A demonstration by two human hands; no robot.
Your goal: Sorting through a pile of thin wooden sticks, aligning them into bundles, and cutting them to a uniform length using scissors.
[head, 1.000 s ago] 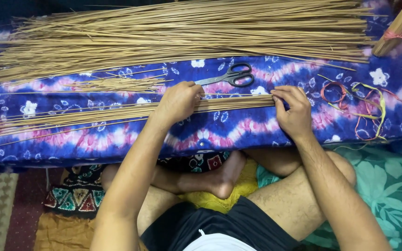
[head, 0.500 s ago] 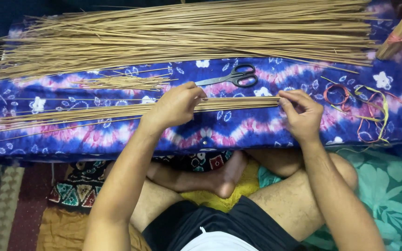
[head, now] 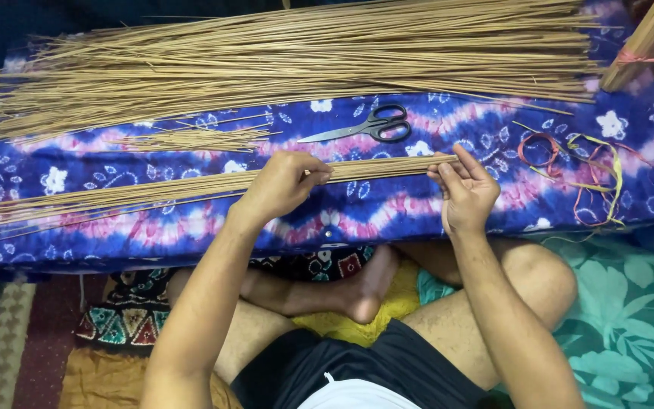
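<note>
Your sticks (head: 191, 188): thin tan bundle, long, lying nearly flat across blue patterned cloth, left end fanned loose, right end gathered tight. Your left hand (head: 278, 185) grips it mid-length; your right hand (head: 465, 189) pinches right tip.

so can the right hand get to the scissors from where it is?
Probably yes. The right hand holds the end of the stick bundle; the scissors lie just beyond it on bare cloth, nothing between. It would have to let go first.
</note>
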